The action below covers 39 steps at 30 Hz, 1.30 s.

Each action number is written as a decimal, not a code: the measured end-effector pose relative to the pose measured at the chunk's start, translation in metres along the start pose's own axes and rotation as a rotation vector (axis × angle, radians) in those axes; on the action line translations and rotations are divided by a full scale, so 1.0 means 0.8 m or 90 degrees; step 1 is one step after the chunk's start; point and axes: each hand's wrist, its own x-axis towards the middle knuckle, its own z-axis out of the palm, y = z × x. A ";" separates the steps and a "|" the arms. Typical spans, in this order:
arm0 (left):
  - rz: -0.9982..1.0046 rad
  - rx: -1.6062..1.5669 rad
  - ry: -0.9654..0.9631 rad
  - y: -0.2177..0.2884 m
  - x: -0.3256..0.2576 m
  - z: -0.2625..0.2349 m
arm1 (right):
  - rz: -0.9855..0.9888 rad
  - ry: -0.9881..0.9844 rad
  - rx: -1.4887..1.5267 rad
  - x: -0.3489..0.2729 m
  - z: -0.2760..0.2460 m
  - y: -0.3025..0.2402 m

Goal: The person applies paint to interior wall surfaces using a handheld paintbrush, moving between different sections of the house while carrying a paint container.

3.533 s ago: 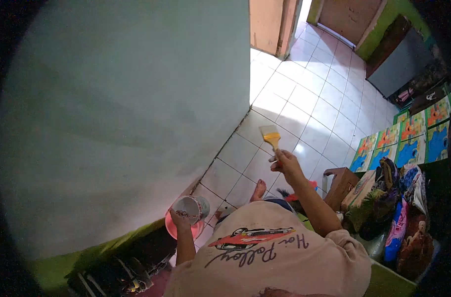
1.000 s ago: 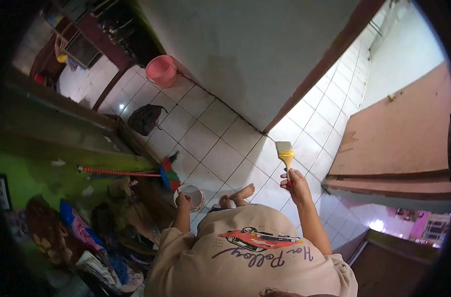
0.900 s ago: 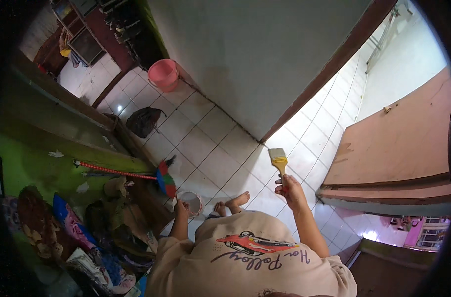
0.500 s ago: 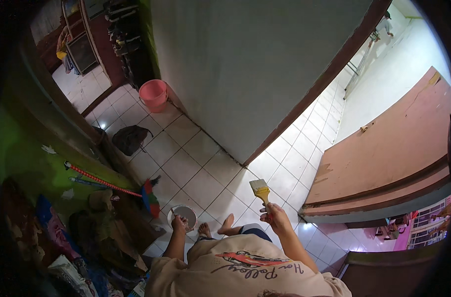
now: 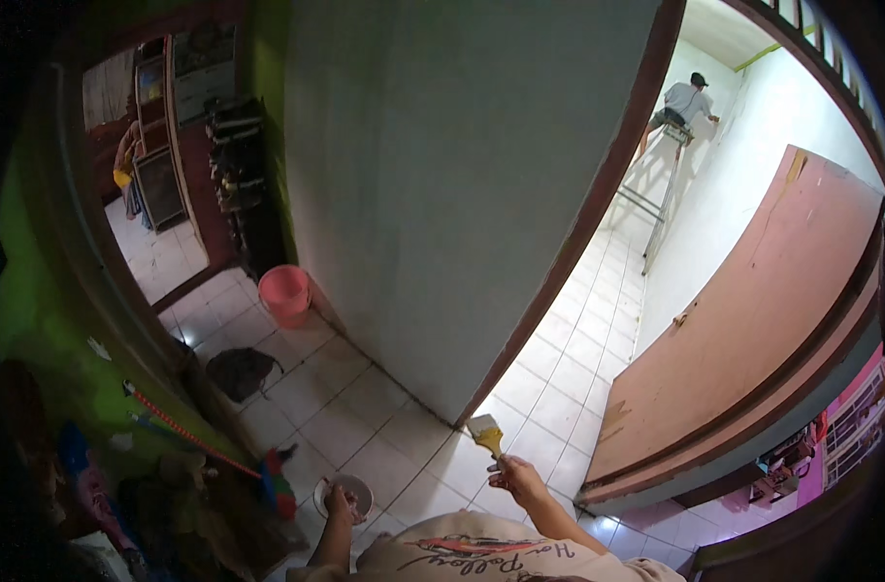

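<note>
The right hand (image 5: 520, 477) has its grip clenched round the handle of a paintbrush (image 5: 485, 434), bristles up and tipped yellow, held just short of the lower corner of the grey wall (image 5: 442, 194). The left hand (image 5: 338, 501) grasps a small round paint cup (image 5: 345, 493) by its rim, low over the white tiled floor (image 5: 365, 427). To my eye the step in hand is brushing along the wall's edge beside the dark door frame (image 5: 598, 204). Doing it well calls for a lightly loaded brush, steady strokes along the edge, and the cup kept level and close. A pink bucket (image 5: 285, 293) stands by the wall; another person on a ladder (image 5: 661, 189) works at the far white wall.
</note>
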 end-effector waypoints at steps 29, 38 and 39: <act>0.117 0.277 -0.071 0.013 -0.012 0.009 | 0.030 0.041 -0.083 -0.023 0.020 0.014; 0.092 0.210 -0.043 0.016 -0.011 -0.028 | 0.024 0.081 -0.144 -0.047 0.044 0.019; 0.106 0.185 -0.066 0.014 -0.006 -0.039 | 0.009 0.080 -0.134 -0.051 0.050 0.018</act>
